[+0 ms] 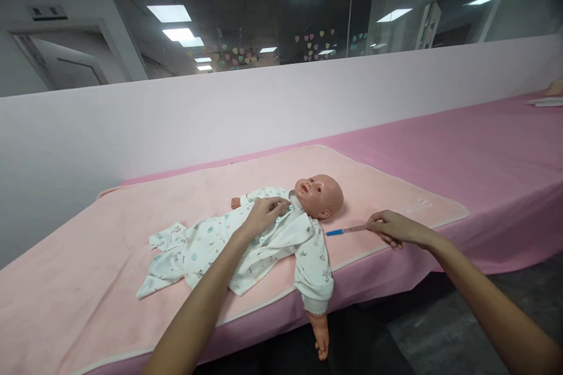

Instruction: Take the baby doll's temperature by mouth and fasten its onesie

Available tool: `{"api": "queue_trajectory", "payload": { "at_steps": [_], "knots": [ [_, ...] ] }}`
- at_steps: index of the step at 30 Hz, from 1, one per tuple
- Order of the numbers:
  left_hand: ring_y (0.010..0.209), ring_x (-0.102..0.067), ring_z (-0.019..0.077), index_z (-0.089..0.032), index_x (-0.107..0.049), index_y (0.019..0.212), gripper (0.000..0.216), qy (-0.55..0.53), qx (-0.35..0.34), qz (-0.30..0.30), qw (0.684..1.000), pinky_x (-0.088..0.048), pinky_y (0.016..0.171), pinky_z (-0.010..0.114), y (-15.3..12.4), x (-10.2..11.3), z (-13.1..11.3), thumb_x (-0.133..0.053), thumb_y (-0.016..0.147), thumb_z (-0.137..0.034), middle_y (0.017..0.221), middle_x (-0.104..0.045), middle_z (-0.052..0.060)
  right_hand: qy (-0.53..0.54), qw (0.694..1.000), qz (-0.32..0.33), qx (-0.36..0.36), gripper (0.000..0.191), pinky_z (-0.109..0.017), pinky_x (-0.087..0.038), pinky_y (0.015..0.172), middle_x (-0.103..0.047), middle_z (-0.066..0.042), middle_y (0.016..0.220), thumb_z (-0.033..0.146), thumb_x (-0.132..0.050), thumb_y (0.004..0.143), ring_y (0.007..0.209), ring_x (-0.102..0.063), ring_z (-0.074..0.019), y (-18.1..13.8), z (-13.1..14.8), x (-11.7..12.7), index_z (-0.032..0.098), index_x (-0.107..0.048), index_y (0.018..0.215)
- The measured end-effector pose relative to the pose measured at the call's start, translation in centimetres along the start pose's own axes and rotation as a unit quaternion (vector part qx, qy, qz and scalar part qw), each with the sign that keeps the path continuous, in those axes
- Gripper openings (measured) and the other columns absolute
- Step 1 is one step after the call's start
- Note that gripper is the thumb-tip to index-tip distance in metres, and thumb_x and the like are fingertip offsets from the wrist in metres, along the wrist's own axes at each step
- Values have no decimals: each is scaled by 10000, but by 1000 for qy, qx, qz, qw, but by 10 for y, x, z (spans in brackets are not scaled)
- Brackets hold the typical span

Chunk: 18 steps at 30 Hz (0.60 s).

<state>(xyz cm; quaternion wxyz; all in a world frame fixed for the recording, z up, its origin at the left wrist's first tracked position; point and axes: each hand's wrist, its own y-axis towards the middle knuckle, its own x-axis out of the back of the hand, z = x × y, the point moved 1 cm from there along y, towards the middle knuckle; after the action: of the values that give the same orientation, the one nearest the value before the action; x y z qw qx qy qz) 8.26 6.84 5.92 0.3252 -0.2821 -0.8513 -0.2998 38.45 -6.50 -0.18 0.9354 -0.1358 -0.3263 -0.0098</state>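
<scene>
A baby doll [320,193] lies on its back on a pink mat, head to the right, wearing a white printed jacket [288,237] and matching trousers [204,240]. My left hand [264,215] is on the doll's chest, its curled fingers closed at the jacket's front edge near the collar. To the right of the doll, my right hand [393,227] pinches one end of a thin thermometer [352,229]. Its blue end points left, towards the doll's shoulder. One doll arm [320,331] hangs over the near edge of the table.
The peach-pink mat [114,228] covers part of a long table with a pink cloth [475,152]. A low white wall [211,117] with glass above runs behind it. At the far right lie some pale items [545,102]. Dark floor shows below the near edge.
</scene>
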Motion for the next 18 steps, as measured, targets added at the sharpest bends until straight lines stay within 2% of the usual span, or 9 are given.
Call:
{"api": "queue_trajectory", "payload": {
  "at_steps": [4,9,13,15,18],
  "knots": [
    [551,-518,113,-179,-667,1021,392,1,11,3,1000,-365,563,205,1,0,1,-442,823,-433,588,-612,8,28,999,30,-22,385,-200,-287,364,-395,44,405,511,-495,747,343,-381,-61,7,-2,4,186,-411,558],
    [489,-422,83,-179,-690,973,385,22,5,3,1000,-331,538,198,1,-1,0,-523,773,-462,529,-564,-23,54,991,116,-36,362,-199,-238,362,-370,65,407,511,-579,701,348,-294,-44,15,6,22,160,-513,636],
    [494,-418,80,-172,-711,864,313,26,6,-17,1000,-324,536,197,2,-3,1,-550,763,-420,502,-534,-27,-1,983,156,-93,353,-186,-218,354,-359,70,386,479,-659,648,343,-283,-39,22,20,33,135,-580,634],
    [496,-418,78,-169,-708,842,292,16,5,-30,999,-324,538,196,2,-3,3,-556,761,-406,507,-528,-29,-31,985,134,-108,327,-182,-236,359,-342,75,367,436,-682,643,335,-281,-35,20,28,33,122,-603,603],
    [496,-416,74,-175,-699,871,289,2,0,-44,999,-322,538,195,1,-3,4,-554,764,-402,507,-505,-37,-7,1000,-1,-30,320,-190,-355,430,-446,30,444,403,-656,699,409,-423,-60,10,41,29,105,-614,591]
  ]
}}
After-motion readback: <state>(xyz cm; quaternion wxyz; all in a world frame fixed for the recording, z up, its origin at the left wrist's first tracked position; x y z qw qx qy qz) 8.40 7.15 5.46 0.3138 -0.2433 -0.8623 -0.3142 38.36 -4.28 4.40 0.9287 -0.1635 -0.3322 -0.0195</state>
